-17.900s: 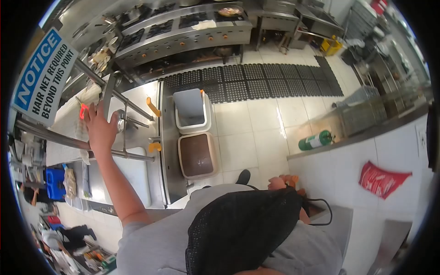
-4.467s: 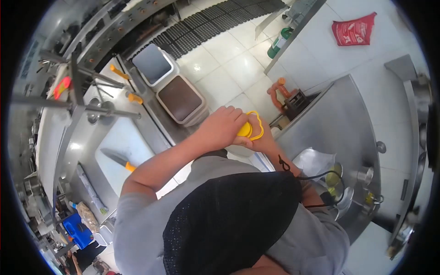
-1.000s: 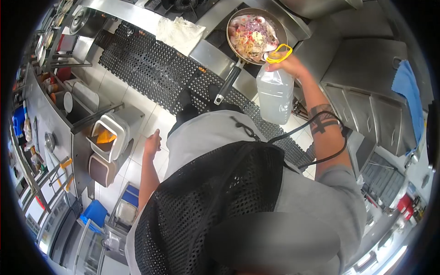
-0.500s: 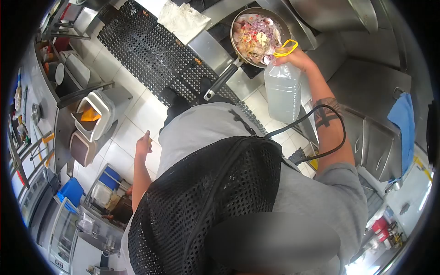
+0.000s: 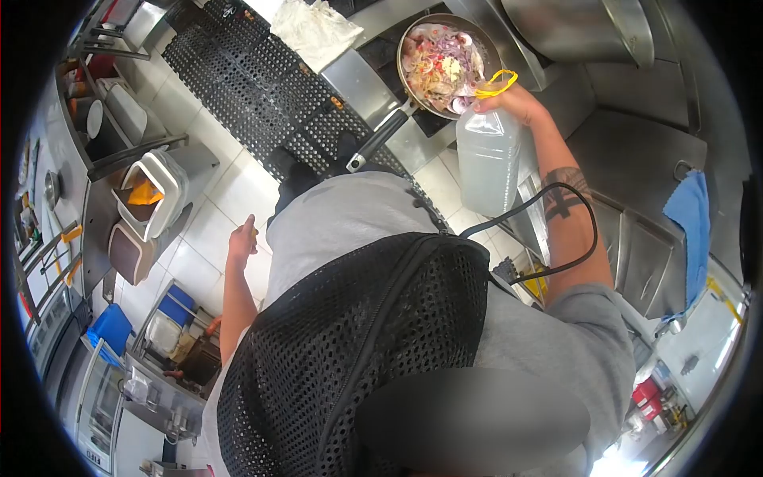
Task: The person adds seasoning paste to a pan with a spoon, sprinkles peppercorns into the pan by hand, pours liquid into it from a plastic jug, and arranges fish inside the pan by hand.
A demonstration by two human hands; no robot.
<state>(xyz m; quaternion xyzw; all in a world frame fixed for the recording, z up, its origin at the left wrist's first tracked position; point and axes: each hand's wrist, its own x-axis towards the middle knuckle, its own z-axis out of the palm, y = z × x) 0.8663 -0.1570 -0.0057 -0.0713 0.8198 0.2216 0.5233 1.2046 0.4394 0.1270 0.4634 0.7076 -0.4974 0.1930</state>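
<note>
My right hand (image 5: pixel 511 101) grips a translucent plastic jug (image 5: pixel 488 163) at its neck, beside the rim of a frying pan (image 5: pixel 404 75). Cloudy or clear liquid shows inside the jug. A yellow loop (image 5: pixel 499 83) hangs over the fingers. In the pan lie sliced purple onion, red and pale pieces and a yellowish minced heap (image 5: pixel 450 70). The pan rests on the stove, its black handle (image 5: pixel 380 139) pointing toward my body. My left hand (image 5: pixel 242 238) hangs low at my side, fingers curled; whatever they may hold is too small to make out.
A white cloth (image 5: pixel 316 33) lies on the counter left of the pan. Black perforated mats (image 5: pixel 238 87) cover part of the tiled floor. Lined bins (image 5: pixel 159 191) stand at left. A blue cloth (image 5: pixel 688 230) hangs at right, near steel surfaces (image 5: pixel 636 151).
The view has shifted slightly, so the bins and floor sit a little farther left. My left hand appears slightly left and higher. My right hand keeps its grip on the jug beside the pan.
</note>
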